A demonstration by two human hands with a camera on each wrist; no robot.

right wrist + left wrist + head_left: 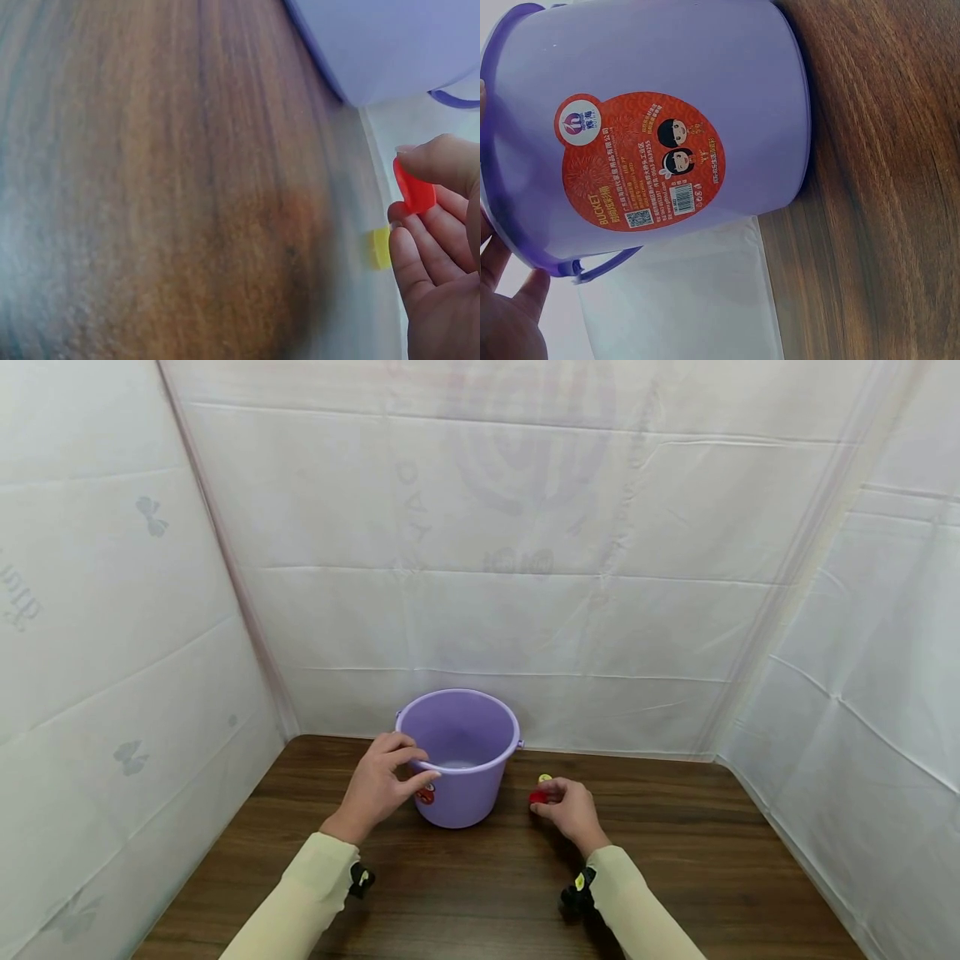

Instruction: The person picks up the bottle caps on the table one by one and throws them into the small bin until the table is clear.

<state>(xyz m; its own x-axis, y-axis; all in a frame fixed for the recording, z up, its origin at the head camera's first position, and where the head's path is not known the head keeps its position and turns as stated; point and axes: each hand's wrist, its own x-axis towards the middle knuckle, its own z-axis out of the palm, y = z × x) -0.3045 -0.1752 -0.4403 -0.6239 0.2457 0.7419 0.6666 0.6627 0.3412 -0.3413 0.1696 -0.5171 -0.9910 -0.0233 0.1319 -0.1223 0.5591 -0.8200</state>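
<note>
A purple bucket [468,793] stands upright on the table, its open mouth facing up. My left hand [378,783] holds its near-left rim, thumb and fingers around the edge. In the left wrist view, a red label [641,161] covers part of the bucket's side, close to the rim and handle. To the right of the bucket, my right hand [573,814] pinches a small red cap [420,191] between thumb and fingers, close over the table. Just beyond those fingers lies a small yellow cap [545,777], partly hidden by the hand in the right wrist view.
The dark wooden table [675,860] ends at white sheeting [615,627] behind the bucket. Similar sheeting walls rise at the left and right. The bucket's back stands close to the rear sheet. A dark device [577,893] sits at the right wrist.
</note>
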